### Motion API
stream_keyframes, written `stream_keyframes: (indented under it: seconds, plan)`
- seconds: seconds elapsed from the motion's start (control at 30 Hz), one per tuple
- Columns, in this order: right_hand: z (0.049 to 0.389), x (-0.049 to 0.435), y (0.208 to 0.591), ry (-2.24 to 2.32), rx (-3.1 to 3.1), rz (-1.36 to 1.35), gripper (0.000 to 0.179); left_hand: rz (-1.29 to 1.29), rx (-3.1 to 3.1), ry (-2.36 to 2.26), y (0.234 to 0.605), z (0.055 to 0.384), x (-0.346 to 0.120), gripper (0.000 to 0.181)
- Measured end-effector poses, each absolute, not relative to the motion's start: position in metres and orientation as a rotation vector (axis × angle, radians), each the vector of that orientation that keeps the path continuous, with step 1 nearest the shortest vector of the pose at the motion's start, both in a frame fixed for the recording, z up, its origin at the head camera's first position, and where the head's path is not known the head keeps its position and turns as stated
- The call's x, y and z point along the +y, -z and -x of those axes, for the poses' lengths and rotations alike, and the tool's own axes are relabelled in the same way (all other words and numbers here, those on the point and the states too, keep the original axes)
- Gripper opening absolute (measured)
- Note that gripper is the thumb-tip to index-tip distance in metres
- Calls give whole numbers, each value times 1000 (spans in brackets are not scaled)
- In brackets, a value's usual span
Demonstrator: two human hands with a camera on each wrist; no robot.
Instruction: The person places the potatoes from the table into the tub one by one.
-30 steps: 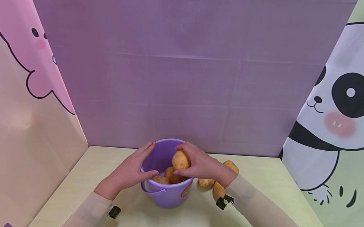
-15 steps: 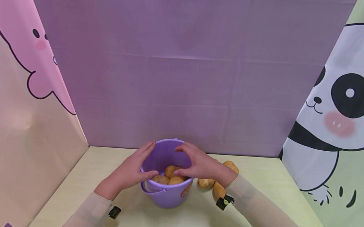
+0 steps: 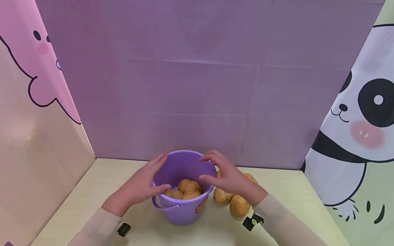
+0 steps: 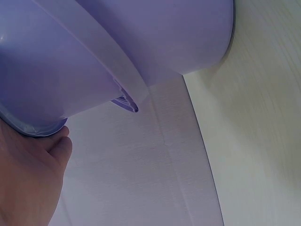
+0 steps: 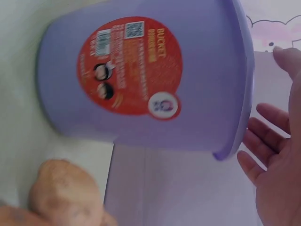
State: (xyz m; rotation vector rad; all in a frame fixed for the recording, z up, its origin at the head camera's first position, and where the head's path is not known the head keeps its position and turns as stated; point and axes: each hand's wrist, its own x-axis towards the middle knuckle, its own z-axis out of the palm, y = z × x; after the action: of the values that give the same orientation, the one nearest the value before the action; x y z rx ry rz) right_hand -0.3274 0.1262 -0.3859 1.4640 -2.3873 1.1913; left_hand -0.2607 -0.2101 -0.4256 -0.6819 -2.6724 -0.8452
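Steadying, it seems, the bucket (image 3: 180,215) short of the back edge of the worktop (image 3: 121,171), the left grip (image 3: 143,183) rests spread on its rim while the empty right grip (image 3: 232,178) hangs spread opposite (potatoes (image 3: 189,185) lie inside, loose ones (image 3: 240,206) rightward).

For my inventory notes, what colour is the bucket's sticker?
The sticker is mainly red, best seen in the right wrist view.

Staged tabletop booth (image 3: 197,112), building type unclear: purple backdrop (image 3: 203,71), panda-print panel (image 3: 362,157), pink-cartoon panel (image 3: 21,102), pale table (image 3: 174,242).
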Motion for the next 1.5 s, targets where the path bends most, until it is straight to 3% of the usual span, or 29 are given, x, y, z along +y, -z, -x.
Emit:
stream_keyframes:
  seconds: [0.73,1.5]
  plan:
    - [308,211,440,-1148,-2548,-1020,43,686,-2663,838,427,262,-212,106]
    - [304,232,496,-932,-2623,-926,64,690,-2655,839,427,262,-211,105]
